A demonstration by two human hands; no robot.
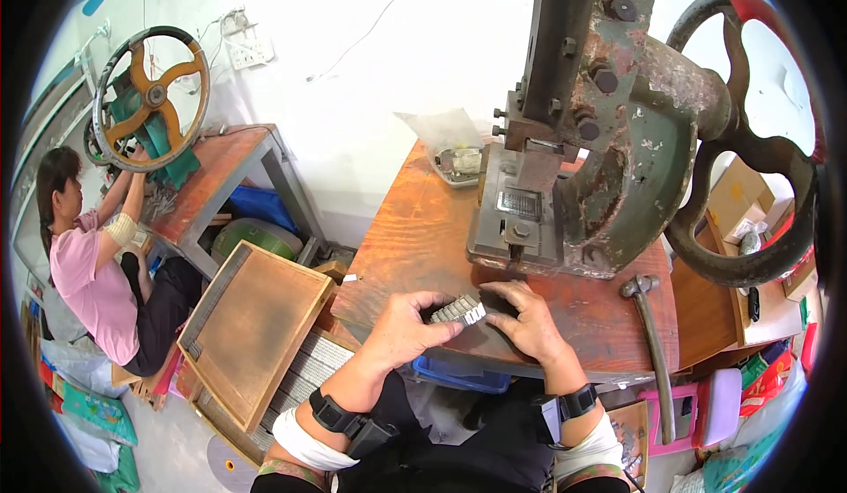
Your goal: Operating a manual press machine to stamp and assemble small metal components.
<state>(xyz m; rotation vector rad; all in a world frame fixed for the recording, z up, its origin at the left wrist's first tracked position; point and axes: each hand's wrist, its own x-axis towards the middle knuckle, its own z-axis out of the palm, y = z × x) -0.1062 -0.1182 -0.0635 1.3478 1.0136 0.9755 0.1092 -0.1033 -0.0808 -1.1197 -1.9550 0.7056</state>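
Observation:
Above the near edge of a wooden table, a row of small silvery metal pieces (459, 311), packed side by side, lies between my hands. My left hand (408, 327) grips it with thumb and fingers at its left end. The curled fingers of my right hand (528, 323) close on its right end. Just beyond stands a worn green hand press (609, 140) with a large handwheel (745, 263). A rectangular metal plate (519, 203) sits on the press's base. Right of my right hand lies a hammer (651, 343), its handle reaching past the table edge.
A clear plastic tub (456, 165) holding small items stands left of the press. An empty-looking wooden tray (256, 330) leans over rows of metal pieces (318, 378). Another person (97, 263) sits at a second press. A pink stool (706, 409) stands lower right.

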